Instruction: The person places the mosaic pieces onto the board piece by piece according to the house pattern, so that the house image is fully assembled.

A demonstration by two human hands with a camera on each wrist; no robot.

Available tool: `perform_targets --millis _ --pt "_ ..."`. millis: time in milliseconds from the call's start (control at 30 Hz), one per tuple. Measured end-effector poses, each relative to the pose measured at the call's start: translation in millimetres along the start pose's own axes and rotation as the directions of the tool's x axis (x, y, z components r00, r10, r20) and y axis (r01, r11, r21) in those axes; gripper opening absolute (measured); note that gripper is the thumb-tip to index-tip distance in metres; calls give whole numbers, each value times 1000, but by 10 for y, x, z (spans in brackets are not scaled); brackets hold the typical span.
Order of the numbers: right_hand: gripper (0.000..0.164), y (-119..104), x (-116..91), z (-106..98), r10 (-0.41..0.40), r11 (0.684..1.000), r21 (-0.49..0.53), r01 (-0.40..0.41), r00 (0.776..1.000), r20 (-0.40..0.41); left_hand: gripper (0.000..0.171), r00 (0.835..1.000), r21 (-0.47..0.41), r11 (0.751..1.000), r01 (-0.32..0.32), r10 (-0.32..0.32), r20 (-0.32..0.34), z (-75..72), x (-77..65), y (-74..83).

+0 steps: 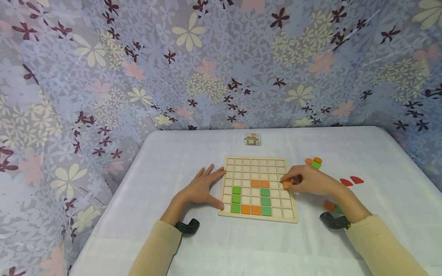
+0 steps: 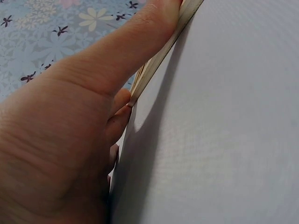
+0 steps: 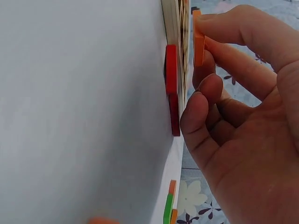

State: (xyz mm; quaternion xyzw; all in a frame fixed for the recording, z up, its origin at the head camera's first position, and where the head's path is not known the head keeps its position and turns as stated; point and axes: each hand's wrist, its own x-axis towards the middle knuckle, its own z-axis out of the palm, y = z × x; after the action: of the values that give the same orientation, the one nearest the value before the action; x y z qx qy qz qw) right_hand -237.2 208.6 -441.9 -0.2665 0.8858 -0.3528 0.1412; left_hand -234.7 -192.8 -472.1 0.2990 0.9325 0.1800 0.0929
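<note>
My left hand (image 1: 200, 188) has its fingers spread and touches the left edge of a wooden grid board (image 1: 257, 219). In the left wrist view, the thumb (image 2: 126, 51) lies along the board's rim. My right hand (image 1: 312, 180) pinches an orange square tile (image 1: 287, 184) between thumb and fingers over the board's right side; the right wrist view shows the tile (image 3: 199, 37) held above the surface. Set in the grid are a column of light green tiles (image 1: 236, 198), a column of darker green tiles (image 1: 265, 201), and orange tiles (image 1: 259, 183) above and between them.
A small pattern card (image 1: 253, 139) lies behind the board. To the right are orange round pieces (image 1: 309, 161), a light green piece (image 1: 315, 165) and two red pieces (image 1: 357, 179). An orange square (image 1: 329, 206) and a partly hidden green piece (image 1: 338, 209) lie by the right wrist.
</note>
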Motion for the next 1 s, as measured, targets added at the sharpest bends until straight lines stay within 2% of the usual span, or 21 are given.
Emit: perform_targets --millis 433,767,1000 --pt "29 -59 142 84 -34 999 -25 34 999 20 125 1000 -5 1000 -2 2 2 -14 -12 -2" --pt "26 -116 225 120 -123 990 -64 124 992 22 125 1000 -1 1000 6 -6 3 -15 -5 -3" --pt "27 -158 313 164 -133 989 -63 135 991 33 125 1000 -10 1000 3 -3 0 -10 -6 3"
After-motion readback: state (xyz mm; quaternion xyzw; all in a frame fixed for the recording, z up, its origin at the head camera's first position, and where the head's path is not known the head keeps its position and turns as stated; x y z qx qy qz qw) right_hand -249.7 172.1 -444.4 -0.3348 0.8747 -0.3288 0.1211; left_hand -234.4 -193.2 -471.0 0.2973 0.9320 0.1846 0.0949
